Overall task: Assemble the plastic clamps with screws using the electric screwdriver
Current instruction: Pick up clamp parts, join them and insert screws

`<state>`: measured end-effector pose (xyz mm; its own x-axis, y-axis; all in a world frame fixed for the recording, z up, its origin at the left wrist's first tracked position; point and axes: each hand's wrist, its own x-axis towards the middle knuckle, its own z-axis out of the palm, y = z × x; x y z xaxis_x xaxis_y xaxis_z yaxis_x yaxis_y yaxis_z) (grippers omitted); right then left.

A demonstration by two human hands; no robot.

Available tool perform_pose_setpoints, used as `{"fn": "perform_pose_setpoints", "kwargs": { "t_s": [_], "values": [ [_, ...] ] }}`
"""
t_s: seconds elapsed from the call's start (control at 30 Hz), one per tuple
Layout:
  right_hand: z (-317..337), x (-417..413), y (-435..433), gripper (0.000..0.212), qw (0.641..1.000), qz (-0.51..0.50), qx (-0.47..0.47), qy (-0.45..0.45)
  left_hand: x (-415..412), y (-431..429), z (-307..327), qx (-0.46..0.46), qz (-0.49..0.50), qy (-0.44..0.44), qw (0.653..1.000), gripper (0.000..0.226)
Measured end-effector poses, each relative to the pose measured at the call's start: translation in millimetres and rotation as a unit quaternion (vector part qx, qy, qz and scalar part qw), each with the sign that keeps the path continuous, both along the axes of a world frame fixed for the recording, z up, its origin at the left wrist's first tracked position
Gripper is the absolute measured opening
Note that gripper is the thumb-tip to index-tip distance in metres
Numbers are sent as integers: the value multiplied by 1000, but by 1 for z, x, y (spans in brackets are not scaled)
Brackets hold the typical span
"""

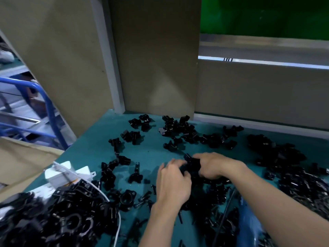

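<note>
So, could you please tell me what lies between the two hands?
A black plastic clamp, gripped by the left hand and right hand, in the head view.

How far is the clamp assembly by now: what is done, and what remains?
Done: perhaps the spread clamps at the back of the table, though I cannot confirm screws in them. In hand: the left hand and right hand grip one black clamp together. Left: the big left heap and right heap of parts, plus loose screws.
</note>
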<state>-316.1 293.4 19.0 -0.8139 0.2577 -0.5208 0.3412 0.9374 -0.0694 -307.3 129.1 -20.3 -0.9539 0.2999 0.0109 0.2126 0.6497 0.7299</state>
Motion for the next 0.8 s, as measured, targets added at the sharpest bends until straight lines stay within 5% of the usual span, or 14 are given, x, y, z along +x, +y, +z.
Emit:
{"fn": "perform_pose_setpoints", "kwargs": {
  "t_s": [0.07, 0.13, 0.23, 0.37, 0.47, 0.67, 0.8],
  "values": [
    [20, -1, 2, 65, 999, 12, -27, -24, -15, -8, 8, 23, 67, 67, 995, 38],
    [36, -15, 5, 58, 998, 8, -48, 35, -46, -29, 15, -63, 162, 127, 976, 51],
    [41, -56, 8, 69, 985, -19, -54, 163, -92, -63, 22, -189, 236, 16, 953, 76],
    [11, -97, -3, 89, 983, -48, -82, 157, -109, -49, 18, -282, 107, -91, 949, 74],
    [-10, -97, -11, 73, 990, -44, -49, 128, -97, -19, 16, -203, 41, -90, 974, 56],
    [-6, -41, -26, 41, 993, 41, 43, 104, -50, 5, 11, -13, -73, -81, 994, 73],
    [15, 12, -26, 50, 984, 39, 53, 167, -21, -9, 15, 25, -30, -15, 999, 61]
  ]
}}
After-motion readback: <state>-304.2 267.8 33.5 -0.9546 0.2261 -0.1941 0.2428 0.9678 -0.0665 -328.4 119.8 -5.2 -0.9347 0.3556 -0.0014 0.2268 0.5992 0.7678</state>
